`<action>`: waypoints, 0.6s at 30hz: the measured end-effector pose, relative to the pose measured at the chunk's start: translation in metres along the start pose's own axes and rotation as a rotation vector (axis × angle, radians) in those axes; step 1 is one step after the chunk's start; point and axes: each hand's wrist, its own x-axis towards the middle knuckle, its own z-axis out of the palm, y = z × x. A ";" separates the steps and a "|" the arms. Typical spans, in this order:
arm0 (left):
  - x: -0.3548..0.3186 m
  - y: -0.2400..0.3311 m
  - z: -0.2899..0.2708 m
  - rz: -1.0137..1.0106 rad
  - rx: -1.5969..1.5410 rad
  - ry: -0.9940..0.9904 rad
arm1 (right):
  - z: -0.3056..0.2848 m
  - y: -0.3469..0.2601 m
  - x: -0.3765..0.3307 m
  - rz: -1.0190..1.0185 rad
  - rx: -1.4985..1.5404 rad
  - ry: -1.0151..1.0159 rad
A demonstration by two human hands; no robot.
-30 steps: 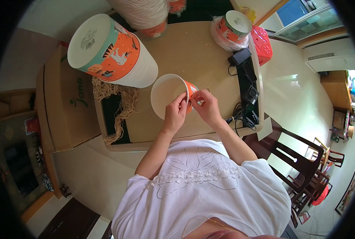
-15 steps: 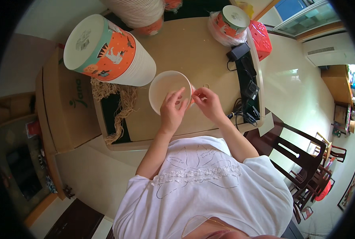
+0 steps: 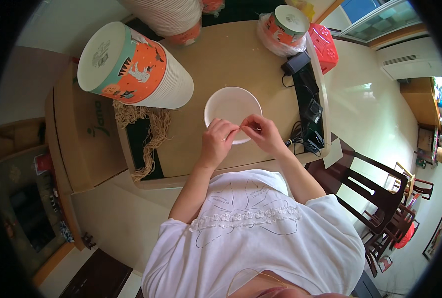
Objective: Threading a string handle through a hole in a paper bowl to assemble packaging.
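Your left hand (image 3: pixel 216 144) and right hand (image 3: pixel 263 133) meet at the near rim of the white paper cup (image 3: pixel 232 114), its mouth open just beyond your fingertips. Both pinch the rim lightly; whether something thin sits between them I cannot tell. Keep the pinch gentle.

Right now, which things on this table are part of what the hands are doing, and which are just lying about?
In hand:
- round white paper cup, mouth up
- left hand and right hand, pinching its near rim

Lying about:
- big sideways stack of orange and teal paper cups
- small plastic-wrapped cup stack
- black power adapters and cables
- red perforated plastic basket
- brown cardboard box
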 end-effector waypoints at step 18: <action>0.000 0.003 0.018 -0.196 -0.168 -0.222 | -0.003 0.010 -0.009 -0.151 -0.019 0.226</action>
